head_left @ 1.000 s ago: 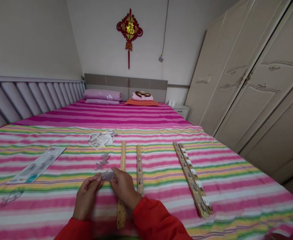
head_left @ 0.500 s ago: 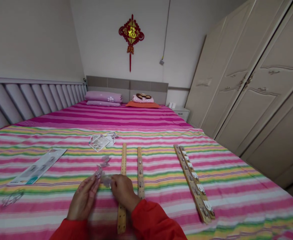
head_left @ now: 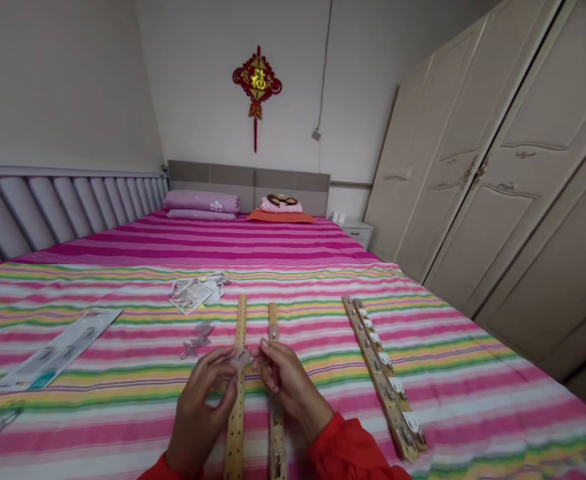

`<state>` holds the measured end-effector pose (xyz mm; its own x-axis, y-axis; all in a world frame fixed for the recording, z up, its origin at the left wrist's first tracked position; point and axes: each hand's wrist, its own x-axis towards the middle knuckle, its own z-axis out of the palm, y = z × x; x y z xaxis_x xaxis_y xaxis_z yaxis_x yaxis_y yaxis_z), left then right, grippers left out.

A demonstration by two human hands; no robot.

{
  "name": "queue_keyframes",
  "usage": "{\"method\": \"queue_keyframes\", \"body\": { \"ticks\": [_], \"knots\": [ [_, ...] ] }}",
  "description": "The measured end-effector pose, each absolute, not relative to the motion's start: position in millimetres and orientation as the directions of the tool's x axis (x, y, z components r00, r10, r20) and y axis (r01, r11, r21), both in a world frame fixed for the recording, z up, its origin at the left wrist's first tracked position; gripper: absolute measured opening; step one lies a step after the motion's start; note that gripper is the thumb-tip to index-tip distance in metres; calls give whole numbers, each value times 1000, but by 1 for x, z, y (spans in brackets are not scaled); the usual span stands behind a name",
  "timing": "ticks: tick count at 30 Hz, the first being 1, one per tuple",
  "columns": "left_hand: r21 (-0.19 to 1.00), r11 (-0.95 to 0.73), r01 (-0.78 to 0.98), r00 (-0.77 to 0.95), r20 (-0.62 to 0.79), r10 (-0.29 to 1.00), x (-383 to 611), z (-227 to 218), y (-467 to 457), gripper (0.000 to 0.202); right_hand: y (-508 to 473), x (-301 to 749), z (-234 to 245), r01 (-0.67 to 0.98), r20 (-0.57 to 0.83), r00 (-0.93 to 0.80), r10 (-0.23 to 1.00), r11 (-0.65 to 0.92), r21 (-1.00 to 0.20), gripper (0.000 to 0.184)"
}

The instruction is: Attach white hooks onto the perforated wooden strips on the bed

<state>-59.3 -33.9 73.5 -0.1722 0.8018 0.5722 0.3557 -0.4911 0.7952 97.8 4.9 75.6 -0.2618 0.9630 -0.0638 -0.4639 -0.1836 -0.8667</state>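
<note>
Both hands have come up the bed and closer together, now over the two middle wooden strips. The left hand [head_left: 199, 410] and right hand [head_left: 290, 387] are half curled, their fingertips closing from either side on a small clear plastic piece [head_left: 241, 359], too transparent to show its shape. It sits directly above the left wooden strip [head_left: 236, 427], while the right wooden strip [head_left: 274, 427] runs under the right hand. Just ahead and left of the grip lie more clear pieces [head_left: 197, 339], with opened packets [head_left: 195, 292] beyond; further left is a long printed card [head_left: 55, 350]. Well right of the grip lies a third strip set with round white fittings [head_left: 383, 377]. A light pinch at the edges seems best — slippery plastic could otherwise squirt out from between the fingertips.
</note>
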Motion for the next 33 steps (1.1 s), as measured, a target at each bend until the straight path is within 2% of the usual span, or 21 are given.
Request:
{"method": "queue_keyframes", "body": {
  "ticks": [3,8,13,16,20,23,28,33],
  "knots": [
    [753,-520,404,-128,609,783,-48,72,-36,6,2,110,77,-493,-41,-265,963,-171,-853,32],
    [775,-525,351,-127,595,793,-33,70,-37,8,-2,117,74,-498,-20,-281,959,-163,-851,22],
    [749,-532,394,-45,594,803,-26,78,-39,6,-1,127,74,-509,-29,-251,967,-158,-846,33],
    [798,-502,334,44,519,854,-26,89,-38,3,1,135,77,-494,-53,-253,966,-176,-852,41],
    [804,-499,323,213,452,866,-27,98,-34,4,2,145,76,-450,-62,-296,953,-196,-871,27],
    [805,-504,312,274,432,859,-27,97,-26,6,2,155,71,-438,-94,-350,932,-252,-863,24],
    [937,-323,133,181,297,938,-22,94,-5,4,8,168,55,-419,-138,-444,885,-341,-842,25],
    [997,-75,5,23,75,997,-12,84,22,44,32,166,40,-478,-174,-349,921,-335,-812,27]
  ]
}}
